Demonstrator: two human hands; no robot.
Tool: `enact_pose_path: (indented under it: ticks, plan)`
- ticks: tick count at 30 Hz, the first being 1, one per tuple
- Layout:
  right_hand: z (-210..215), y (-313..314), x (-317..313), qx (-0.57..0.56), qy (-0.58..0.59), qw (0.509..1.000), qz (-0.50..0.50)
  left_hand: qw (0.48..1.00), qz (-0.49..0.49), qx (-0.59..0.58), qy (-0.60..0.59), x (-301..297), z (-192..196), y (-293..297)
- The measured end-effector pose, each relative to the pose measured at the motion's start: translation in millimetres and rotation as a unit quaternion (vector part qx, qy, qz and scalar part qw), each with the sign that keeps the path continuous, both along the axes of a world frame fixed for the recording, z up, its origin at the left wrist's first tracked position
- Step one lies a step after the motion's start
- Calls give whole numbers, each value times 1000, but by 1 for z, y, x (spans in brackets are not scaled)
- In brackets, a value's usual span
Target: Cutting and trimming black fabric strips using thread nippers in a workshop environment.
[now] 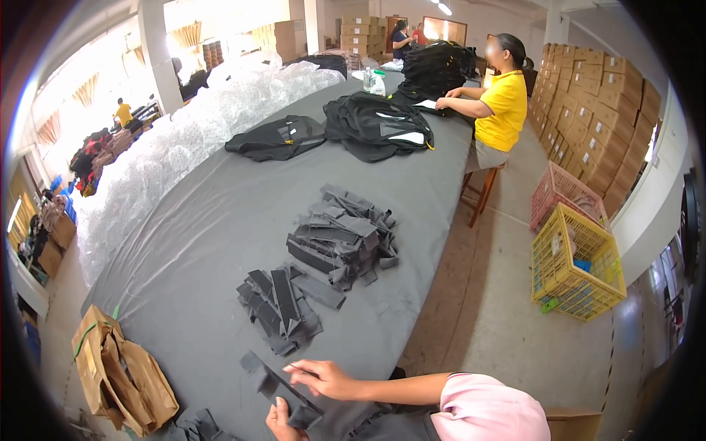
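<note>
Head view: right hand (323, 378) rests fingertips, spread flat, on a dark grey rectangular fabric strip (283, 388) at the near edge of the grey cloth-covered table (198, 242). Left hand (283, 425) pinches the strip's lower end. Matte strip piles (342, 235) lie beyond.

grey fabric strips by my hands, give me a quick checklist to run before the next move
1. Strip in hand: the left hand holds the near end of a dark grey strip - ok.
2. Other hand placed: the right hand rests fingers-down on the same strip - ok.
3. Strip lying flat: its far end lies on the grey table, but the near end is hidden by the hands - cannot tell.
4. Supply close by: the small pile of strips and the larger pile sit just beyond the hands - ok.
5. Room from the co-worker: the person in the yellow shirt works at the table's far end - ok.
</note>
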State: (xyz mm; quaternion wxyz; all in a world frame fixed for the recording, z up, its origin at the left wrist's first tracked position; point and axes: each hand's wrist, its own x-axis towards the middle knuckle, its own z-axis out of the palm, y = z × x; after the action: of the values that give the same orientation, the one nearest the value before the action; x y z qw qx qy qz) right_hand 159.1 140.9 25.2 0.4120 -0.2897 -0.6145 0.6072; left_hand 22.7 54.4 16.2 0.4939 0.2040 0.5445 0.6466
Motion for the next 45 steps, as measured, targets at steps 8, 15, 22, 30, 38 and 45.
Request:
enact_pose_path:
  ticks: [8, 15, 22, 30, 38, 45]
  plan:
    - [5, -35, 19, 395, -133, 907, 66, 992, -9, -35, -119, -5, 1, 9]
    - [0, -30, 10, 486, -148, 861, -12, 996, 30, -57, -68, -6, -1, -7]
    - [14, -6, -5, 265, -55, 962, -17, 999, -12, -9, 37, 1, 12, -10]
    - [10, 5, -4, 19, -85, 995, 54, 975, -109, 13, 193, -9, 35, 5]
    - [19, -6, -12, -176, -55, 982, 46, 998, -64, -13, 13, 0, 22, -12]
    - [19, -6, 19, 325, -227, 917, -48, 999, 9, -25, 35, 4, 26, -5]
